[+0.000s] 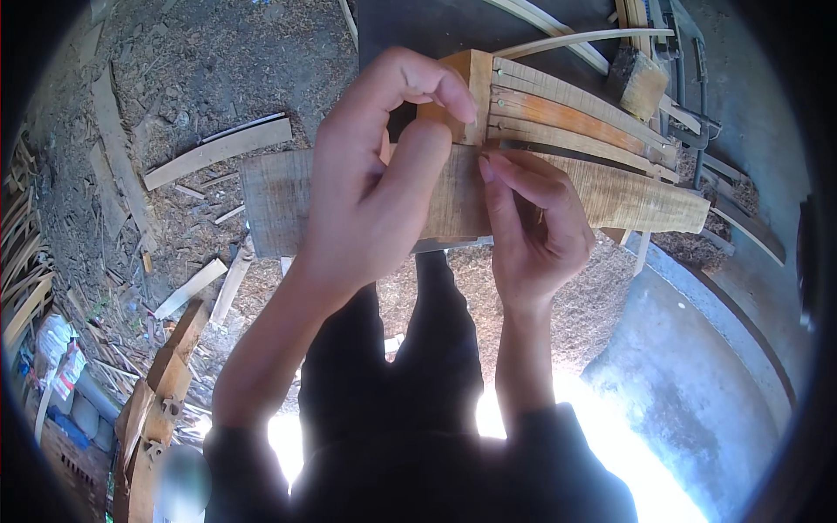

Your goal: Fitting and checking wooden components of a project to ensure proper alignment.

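Scraps (218, 152) litter the floor (209, 74) around the plank (275, 193), which lies under both hands, block (478, 87) and slats (567, 113) just beyond. Left hand (370, 192): grip curled, partly open, nothing seen in it. Right hand (540, 257): fingertips pinched near the block, contents unclear. Likely step: fine fingertip work, calling for steadiness next

The ground (253, 57) is littered with wood chips (575, 336). To the left, a curved offcut (222, 152) and a long weathered plank (118, 144) are seen lying flat. Lower down, 2 short pale strips (191, 288) are strewn. By the left rim, thin slats (28, 253) are heaped above a white bag (59, 349). A grey slab (689, 349) is brightly lit at lower right.
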The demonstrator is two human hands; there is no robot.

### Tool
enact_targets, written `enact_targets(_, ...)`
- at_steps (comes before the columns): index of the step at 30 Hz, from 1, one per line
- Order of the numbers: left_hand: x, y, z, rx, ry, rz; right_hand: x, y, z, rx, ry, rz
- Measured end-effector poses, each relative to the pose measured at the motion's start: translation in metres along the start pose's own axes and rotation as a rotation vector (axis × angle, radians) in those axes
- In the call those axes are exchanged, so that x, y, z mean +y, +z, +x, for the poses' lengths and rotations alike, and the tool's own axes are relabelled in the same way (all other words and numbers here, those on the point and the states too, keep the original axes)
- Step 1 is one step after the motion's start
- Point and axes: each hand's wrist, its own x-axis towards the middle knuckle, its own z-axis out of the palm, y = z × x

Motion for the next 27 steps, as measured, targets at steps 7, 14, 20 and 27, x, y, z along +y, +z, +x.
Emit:
enact_targets(7,-0.001,-0.006,0.000,-0.121,0.024,0.038,0.003,0.003,-0.003,-0.007,-0.054,-0.025)
enact_targets(14,0.007,-0.005,-0.002,-0.215,0.131,0.338,0.009,0.000,0.002,-0.006,-0.221,-0.106)
enact_targets(20,0.001,0.012,0.000,-0.044,0.122,0.227,0.017,0.000,0.003,0.015,-0.228,-0.061)
enact_targets(27,0.003,0.006,-0.005,-0.044,0.170,0.308,0.019,0.000,0.003,-0.019,-0.252,-0.048)
